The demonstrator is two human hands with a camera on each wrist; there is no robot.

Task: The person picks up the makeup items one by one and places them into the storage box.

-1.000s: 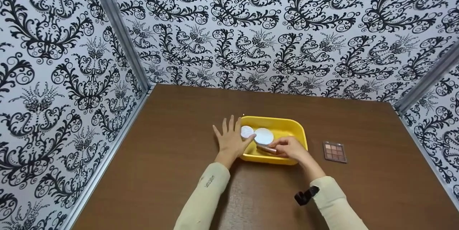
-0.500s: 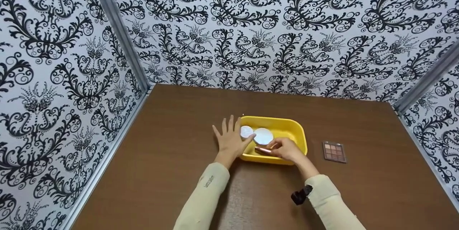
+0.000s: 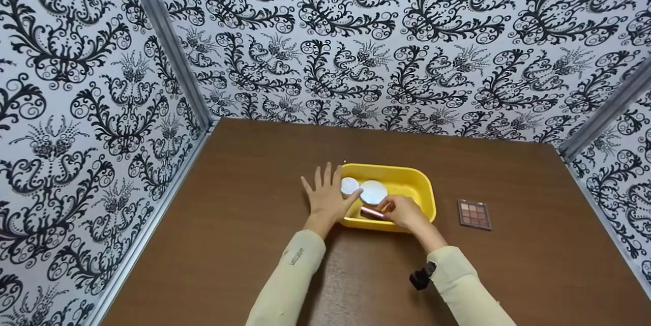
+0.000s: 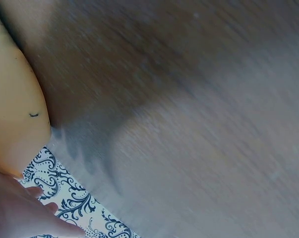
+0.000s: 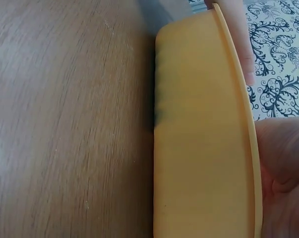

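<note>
A yellow tray (image 3: 430, 183) stands mid-table, holding a small round white item (image 3: 350, 186) and a larger white disc (image 3: 374, 192) side by side. My left hand (image 3: 325, 201) rests at the tray's left end, fingers spread, thumb reaching over toward the white items. Inside the front part of the tray, my right hand (image 3: 403, 210) pinches one end of a shiny rose-gold lipstick tube (image 3: 372, 212). Whether the tube touches the tray floor is unclear. The right wrist view shows the tray's outer wall (image 5: 204, 129), with my right hand's palm beyond the rim.
An eyeshadow palette (image 3: 474, 214) with several brown pans lies on the brown table (image 3: 254, 204), right of the tray. Patterned panels (image 3: 356, 46) with metal posts rise behind and at the sides. A black device (image 3: 421, 276) is strapped at my right cuff.
My right hand has shifted slightly left with the lipstick tube, which now sits a little lower and farther left in the tray. My left hand keeps its place.
</note>
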